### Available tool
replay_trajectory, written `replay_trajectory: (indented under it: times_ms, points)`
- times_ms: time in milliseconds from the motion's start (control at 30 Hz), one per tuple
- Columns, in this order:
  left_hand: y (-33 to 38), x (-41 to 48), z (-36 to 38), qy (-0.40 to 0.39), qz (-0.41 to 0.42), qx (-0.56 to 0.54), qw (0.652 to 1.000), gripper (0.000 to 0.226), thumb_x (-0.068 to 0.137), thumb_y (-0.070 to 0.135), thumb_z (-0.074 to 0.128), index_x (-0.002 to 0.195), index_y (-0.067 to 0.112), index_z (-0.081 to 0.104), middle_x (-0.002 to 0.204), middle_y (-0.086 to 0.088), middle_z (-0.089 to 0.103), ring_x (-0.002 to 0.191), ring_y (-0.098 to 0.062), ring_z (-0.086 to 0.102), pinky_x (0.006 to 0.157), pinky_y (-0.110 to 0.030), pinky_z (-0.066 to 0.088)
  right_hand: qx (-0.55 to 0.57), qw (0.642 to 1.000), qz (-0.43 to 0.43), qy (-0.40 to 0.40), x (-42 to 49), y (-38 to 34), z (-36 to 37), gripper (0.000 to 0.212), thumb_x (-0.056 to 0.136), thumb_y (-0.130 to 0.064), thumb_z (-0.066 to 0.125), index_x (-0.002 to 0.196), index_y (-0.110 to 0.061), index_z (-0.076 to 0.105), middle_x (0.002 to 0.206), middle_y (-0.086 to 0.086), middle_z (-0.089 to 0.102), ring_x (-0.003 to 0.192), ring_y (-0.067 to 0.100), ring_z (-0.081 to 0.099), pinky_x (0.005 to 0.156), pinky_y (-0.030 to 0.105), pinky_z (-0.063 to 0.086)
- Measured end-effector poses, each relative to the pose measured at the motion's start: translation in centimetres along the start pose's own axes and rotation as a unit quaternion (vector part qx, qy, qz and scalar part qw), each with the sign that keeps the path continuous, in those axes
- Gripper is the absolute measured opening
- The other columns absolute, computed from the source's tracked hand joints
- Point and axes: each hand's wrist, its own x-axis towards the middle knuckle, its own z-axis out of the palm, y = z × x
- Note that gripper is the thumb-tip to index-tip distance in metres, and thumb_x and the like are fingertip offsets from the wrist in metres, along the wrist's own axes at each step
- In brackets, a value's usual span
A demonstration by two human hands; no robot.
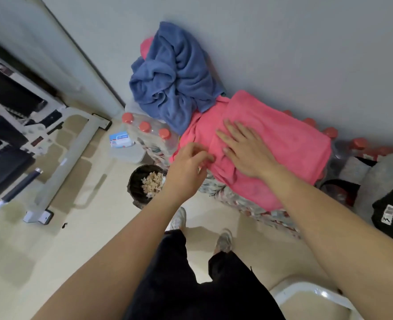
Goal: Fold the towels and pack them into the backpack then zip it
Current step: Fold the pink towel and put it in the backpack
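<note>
Pink towel [283,139]: partly folded, lying on a stack of water bottles [149,132] against the wall. A floral cloth [216,188] shows under its near edge.

Right hand [246,153]: flat on the towel's middle, fingers straight and spread. It presses down and grips nothing.

Left hand [186,167]: fingers curled at the towel's left edge, apparently pinching a fold. There is slight blur, so I cannot tell how much cloth it holds.

Blue towel [170,75]: crumpled and unfolded, heaped on the bottles behind and to the left. Its lower corner overlaps the pink one.

Risks, as I judge them:
1. The support is bottle caps under cloth, so it is uneven. A crease pressed here may run crooked, and the layers may slip once the flat hand lifts.
2. The pink towel overhangs the near side. A tug toward the person could drag it off onto the floor [98,227], or into the open bin [137,181] of scraps below the left hand.
3. Pulling the pink towel could bring the blue heap down with it, because of the overlap.
4. The dark bag [389,204] at far right is probably the backpack. Its opening is not visible, so I cannot tell whether it is ready for packing.
</note>
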Motion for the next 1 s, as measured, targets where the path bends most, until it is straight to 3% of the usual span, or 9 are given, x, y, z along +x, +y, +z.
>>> replay_trajectory:
  times_ms: [133,267,433,500,600,733,800,900,1000]
  points:
    - [0.3,-0.9,0.2,0.02,-0.011,-0.001,1.0,0.015,0.081,0.004,0.07,0.09,0.016,0.069,0.101,0.0,0.059,0.092,-0.02,0.058,0.078,-0.038,0.049,-0.009,1.0,-0.003,0.002,-0.2,-0.1,0.4,0.063,0.096,-0.048,0.007,0.156,-0.032,0.018,0.166,0.0,0.007,0.152,0.027,0.011,0.12,0.048,0.014]
    - [1.4,-1.1,-0.8,0.017,-0.008,-0.034,0.999,0.018,0.079,0.006,0.067,0.089,0.019,0.061,0.108,0.008,0.068,0.104,-0.015,0.06,0.088,-0.035,0.047,0.008,1.0,-0.005,0.013,0.2,0.0,0.2,0.054,0.103,-0.042,0.023,0.157,-0.034,0.015,0.166,-0.002,0.002,0.152,0.025,0.006,0.121,0.047,0.009]
    - [1.9,-1.2,-1.8,0.048,-0.062,-0.053,0.996,0.016,0.083,0.008,0.064,0.092,0.019,0.056,0.082,0.013,0.059,0.074,-0.004,0.051,0.067,-0.032,0.048,0.025,1.0,-0.005,-0.002,0.2,0.2,0.0,0.055,0.104,-0.045,0.022,0.157,-0.037,0.008,0.166,-0.005,-0.005,0.153,0.021,-0.003,0.122,0.045,0.003]
    - [1.3,-1.6,-2.1,0.054,-0.076,-0.025,0.995,0.014,0.085,0.012,0.062,0.093,0.018,0.052,0.08,0.008,0.059,0.068,-0.01,0.051,0.061,-0.034,0.046,0.032,0.999,-0.006,-0.014,0.2,0.3,-0.1,0.056,0.103,-0.047,0.02,0.156,-0.037,0.005,0.166,-0.005,-0.008,0.152,0.02,-0.006,0.122,0.045,0.001]
    - [-0.6,-3.3,-1.8,0.017,-0.078,0.035,0.996,0.016,0.088,0.023,0.058,0.092,0.02,0.043,0.077,-0.004,0.062,0.063,-0.027,0.055,0.055,-0.04,0.048,0.036,0.999,-0.004,-0.025,0.3,0.3,-0.2,0.058,0.103,-0.05,0.02,0.156,-0.038,0.003,0.165,-0.005,-0.01,0.152,0.019,-0.009,0.122,0.045,-0.001]
    - [-1.9,-5.7,-0.9,-0.02,0.005,0.107,0.994,0.022,0.09,0.039,0.047,0.087,0.018,0.048,0.071,-0.001,0.057,0.06,-0.024,0.054,0.042,-0.037,0.043,0.038,0.999,-0.009,-0.037,0.2,0.3,-0.3,0.067,0.098,-0.062,0.021,0.156,-0.038,-0.001,0.165,-0.005,-0.015,0.151,0.019,-0.014,0.122,0.044,-0.005]
    - [-2.5,-6.1,-0.3,-0.04,0.024,0.173,0.984,0.022,0.089,0.036,0.049,0.084,0.015,0.051,0.069,0.0,0.056,0.057,-0.024,0.055,0.037,-0.031,0.035,0.032,0.998,-0.013,-0.045,0.2,0.3,-0.4,0.074,0.094,-0.068,0.025,0.156,-0.038,-0.003,0.164,-0.004,-0.017,0.151,0.02,-0.015,0.121,0.044,-0.006]
    - [-2.6,-5.4,-0.2,-0.103,-0.039,0.229,0.967,0.022,0.085,0.034,0.063,0.088,0.018,0.049,0.064,0.001,0.058,0.052,-0.028,0.057,0.04,-0.029,0.036,0.028,0.999,-0.002,-0.043,-0.1,-0.1,-0.9,0.079,0.093,-0.069,0.032,0.156,-0.037,-0.002,0.165,-0.001,-0.015,0.152,0.022,-0.012,0.122,0.047,-0.002]
    - [-1.3,-3.6,-1.5,-0.14,-0.085,0.185,0.969,0.019,0.085,0.042,0.057,0.092,0.025,0.051,0.069,0.004,0.06,0.061,-0.025,0.059,0.05,-0.03,0.042,0.071,0.996,0.045,0.038,-1.7,-0.1,-1.5,0.07,0.097,-0.058,0.035,0.157,-0.031,0.012,0.166,0.003,0.006,0.152,0.025,0.003,0.122,0.048,0.006]
